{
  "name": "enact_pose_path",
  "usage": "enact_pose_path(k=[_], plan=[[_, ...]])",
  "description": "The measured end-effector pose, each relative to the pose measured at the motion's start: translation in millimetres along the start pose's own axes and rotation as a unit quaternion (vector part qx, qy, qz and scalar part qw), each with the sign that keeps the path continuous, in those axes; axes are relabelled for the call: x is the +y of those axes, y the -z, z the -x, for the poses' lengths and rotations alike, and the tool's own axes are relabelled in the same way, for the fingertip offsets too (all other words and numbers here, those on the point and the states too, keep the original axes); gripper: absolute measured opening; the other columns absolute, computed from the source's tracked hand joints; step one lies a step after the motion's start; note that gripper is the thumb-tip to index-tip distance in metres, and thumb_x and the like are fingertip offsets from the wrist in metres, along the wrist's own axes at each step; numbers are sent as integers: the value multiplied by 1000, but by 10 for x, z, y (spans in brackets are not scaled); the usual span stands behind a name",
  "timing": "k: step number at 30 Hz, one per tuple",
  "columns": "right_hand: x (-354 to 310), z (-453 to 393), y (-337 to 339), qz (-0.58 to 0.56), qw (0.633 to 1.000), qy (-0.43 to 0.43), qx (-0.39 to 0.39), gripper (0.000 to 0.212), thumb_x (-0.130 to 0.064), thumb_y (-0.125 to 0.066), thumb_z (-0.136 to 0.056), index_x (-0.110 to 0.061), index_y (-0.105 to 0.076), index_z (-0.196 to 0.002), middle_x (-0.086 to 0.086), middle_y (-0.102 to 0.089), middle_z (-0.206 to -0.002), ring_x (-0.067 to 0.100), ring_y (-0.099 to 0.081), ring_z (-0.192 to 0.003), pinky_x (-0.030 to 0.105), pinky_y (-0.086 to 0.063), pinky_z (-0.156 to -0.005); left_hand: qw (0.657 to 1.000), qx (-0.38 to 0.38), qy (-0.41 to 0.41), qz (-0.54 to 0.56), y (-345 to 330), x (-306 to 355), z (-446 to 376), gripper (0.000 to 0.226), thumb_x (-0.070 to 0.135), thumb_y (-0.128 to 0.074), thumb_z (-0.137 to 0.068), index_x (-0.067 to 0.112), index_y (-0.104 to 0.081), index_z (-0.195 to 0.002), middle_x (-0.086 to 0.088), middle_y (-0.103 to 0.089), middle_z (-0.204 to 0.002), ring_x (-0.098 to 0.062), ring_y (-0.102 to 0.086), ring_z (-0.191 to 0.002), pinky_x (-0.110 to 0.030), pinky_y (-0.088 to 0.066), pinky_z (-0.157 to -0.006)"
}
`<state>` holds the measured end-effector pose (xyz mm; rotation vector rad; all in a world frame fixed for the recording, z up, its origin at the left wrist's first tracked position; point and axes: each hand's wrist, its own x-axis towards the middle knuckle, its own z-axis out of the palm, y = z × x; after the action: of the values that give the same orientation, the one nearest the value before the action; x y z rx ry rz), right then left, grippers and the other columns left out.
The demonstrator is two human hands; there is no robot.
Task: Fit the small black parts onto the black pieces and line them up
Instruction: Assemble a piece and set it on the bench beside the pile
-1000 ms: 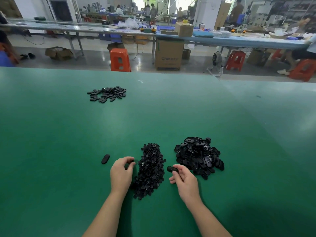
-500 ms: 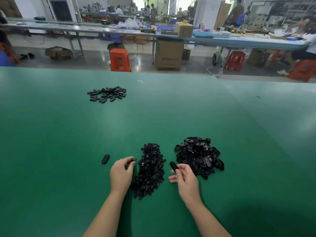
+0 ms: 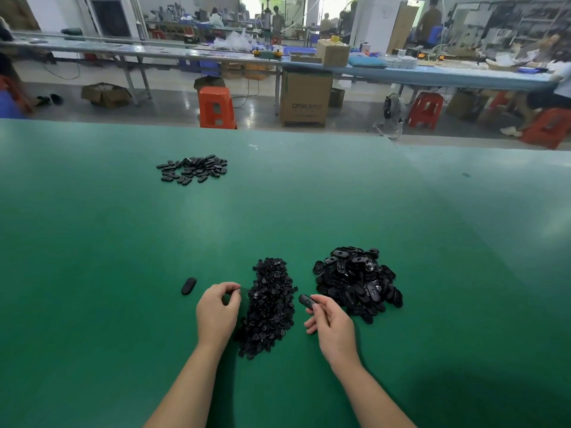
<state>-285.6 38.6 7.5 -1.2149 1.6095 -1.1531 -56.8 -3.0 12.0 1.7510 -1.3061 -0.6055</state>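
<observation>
Right hand (image 3: 332, 325) grip on 1 black piece (image 3: 306, 301), 3 heaps nearby.

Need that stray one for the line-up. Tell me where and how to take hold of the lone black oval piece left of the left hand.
The lone oval piece lies flat on the green table, long axis tilted. Come from above and pinch across its narrow width, on the two long edges at mid-length. The left hand is nearest it, though its fingers are curled.

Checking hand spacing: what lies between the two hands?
In the head view, the pile of small black parts lies between the left hand and right hand.
</observation>
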Motion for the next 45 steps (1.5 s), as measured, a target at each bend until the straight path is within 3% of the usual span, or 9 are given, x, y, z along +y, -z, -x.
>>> enact_pose_path(k=[6,10,17,22,26,31,41,43,45], plan=[[-24,-7,-5,-7,1000,0,7,26,-11,-55,-103,-27,-59,-123,0,-73,-89,12,-70,-71,22,-58,-66,997,21,28,63,-12,118,63,18,11,-63,-96,24,-72,-104,7,-72,-94,-4,-62,-71,-17,-46,-65],[-19,-16,-7,-19,1000,-4,6,27,-7,-54,-103,-25,-59,-123,-1,-74,-93,10,-69,-68,23,-57,-64,996,-17,-26,82,-205,421,252,18,12,-70,-91,29,-73,-97,18,-72,-85,6,-64,-80,-4,-45,-70],[25,-23,-4,-25,1000,7,4,23,-6,-57,-101,-23,-67,-112,-6,-76,-82,11,-70,-66,27,-59,-62,980,-140,-140,-23,-562,782,444,12,14,-67,-91,23,-76,-92,17,-70,-83,1,-63,-81,-19,-51,-78],[67,-47,-13,-19,1000,13,6,23,-6,-58,-100,-24,-68,-111,-10,-76,-87,13,-71,-69,38,-62,-69,980,-139,-130,-53,-660,837,494,14,14,-63,-93,21,-74,-95,15,-68,-84,1,-61,-81,-21,-52,-77],[89,-57,-16,-4,1000,15,11,22,-9,-60,-100,-27,-67,-110,-9,-76,-94,9,-73,-81,37,-61,-76,979,-150,-120,-73,-701,838,512,13,13,-63,-94,20,-73,-98,14,-68,-86,0,-61,-80,-16,-49,-75],[70,-51,-4,-5,1000,18,4,21,-10,-59,-100,-29,-66,-108,-11,-76,-90,11,-72,-72,35,-62,-67,984,-139,-87,-66,-695,840,481,10,14,-64,-93,21,-70,-98,14,-68,-87,-2,-63,-82,-22,-53,-79],[24,-43,16,-17,1000,18,-17,22,-7,-58,-100,-28,-65,-104,-4,-76,-88,10,-67,-65,34,-60,-61,978,-161,-88,-97,-669,845,422,12,19,-66,-91,28,-68,-84,13,-67,-78,-8,-62,-74,-29,-53,-71],[13,-48,35,-18,999,17,-26,20,-7,-56,-101,-24,-65,-106,-2,-75,-86,8,-65,-61,26,-55,-58,976,-152,-102,-121,-658,856,403,9,22,-68,-90,30,-68,-92,14,-63,-90,-12,-62,-82,-30,-51,-74],[-1,-49,46,-29,999,15,-29,21,-5,-55,-102,-23,-65,-107,0,-72,-80,7,-62,-59,23,-53,-57,976,-156,-95,-117,-643,864,363,29,24,-71,-89,31,-67,-116,10,-60,-108,-14,-62,-94,-30,-51,-82]])
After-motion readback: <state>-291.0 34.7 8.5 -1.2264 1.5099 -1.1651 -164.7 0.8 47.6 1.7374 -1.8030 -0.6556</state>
